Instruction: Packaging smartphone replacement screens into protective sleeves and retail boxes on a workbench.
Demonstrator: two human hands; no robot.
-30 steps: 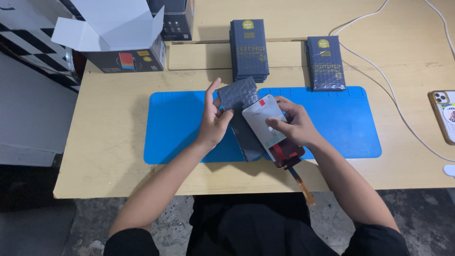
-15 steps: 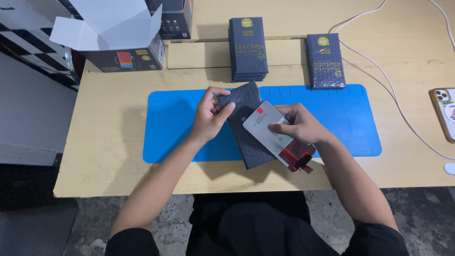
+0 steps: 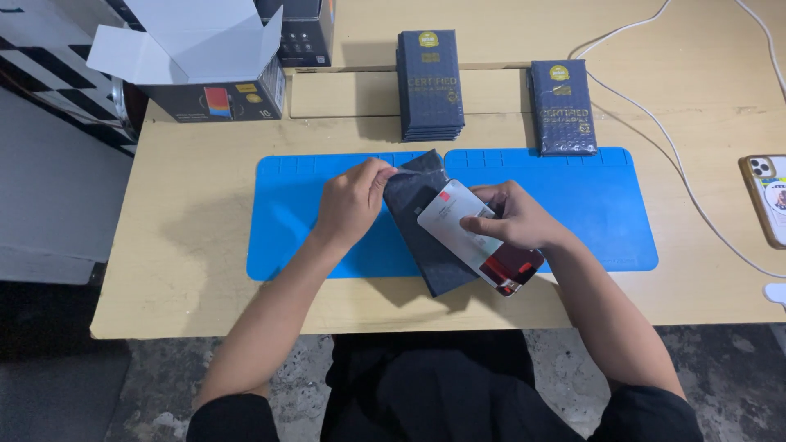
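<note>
- Left hand, frame centre-left: fingers together, pinching upper edge of dark pouch.
- Right hand, just right of centre: fingers clamped on phone screen panel, thumb on top face, other fingers curled at far edge.
- Screen panel: flat rectangle, long axis diagonal, upper-left to lower-right of frame; pale upper-left end near centre, dark reddish lower-right end past the pouch edge. Lying across the pouch, touching it.
- Pouch: dark, flat, long axis also diagonal, steeper; top toward upper-centre, bottom corner at lower edge of blue mat, overhanging onto table.
- Both over mid part of mat, near its lower edge; can't tell whether lifted or resting.
- Mat: wide blue rectangle across middle of light wooden table.
- Upper centre: stack of dark flat boxes, long axis top-to-bottom.
- Right of it, apart: second dark flat box, lower end on mat's upper edge.
- Upper left: open carton, white flaps up.
- Right edge: phone in case, cam end up.
- White cable running from top right down toward right edge.
</note>
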